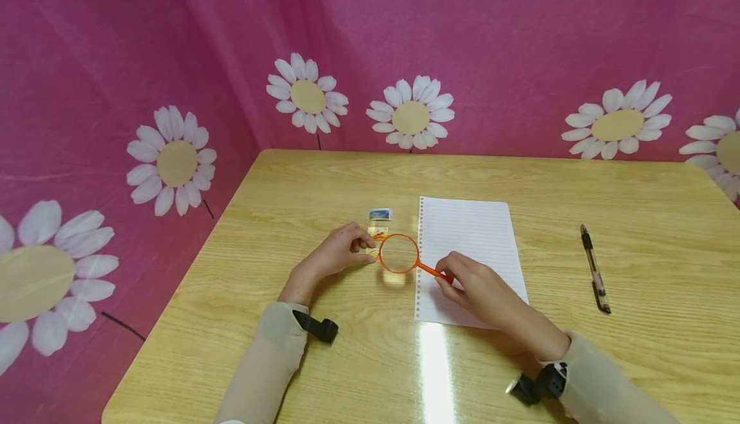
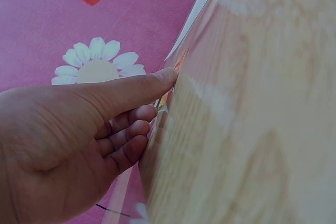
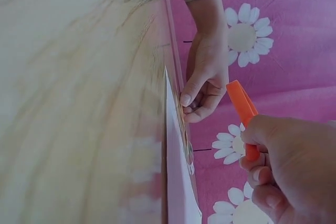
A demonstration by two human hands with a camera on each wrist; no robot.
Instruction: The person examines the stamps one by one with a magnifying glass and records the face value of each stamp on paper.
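Note:
My right hand [image 1: 476, 286] pinches the handle of an orange magnifying glass [image 1: 426, 268]. Its round lens is held low over the table, left of the lined paper sheet [image 1: 468, 231]. In the right wrist view the orange rim [image 3: 240, 98] appears edge-on above the tabletop. Three small stamp-like pictures lie in a column: a blue stamp [image 1: 380, 214] at the far end, a red-and-yellow stamp [image 1: 378, 233] and a yellow stamp [image 1: 372, 252] nearest me. My left hand [image 1: 341, 248] rests its thumb and loosely bent fingers at the left edges of the nearer two, partly covering them.
A black-capped pen [image 1: 594, 270] lies on the wooden table [image 1: 659, 218], right of the paper. Behind and to the left hangs a pink cloth [image 1: 491, 32] printed with white daisies. A bright light reflection streaks the table front.

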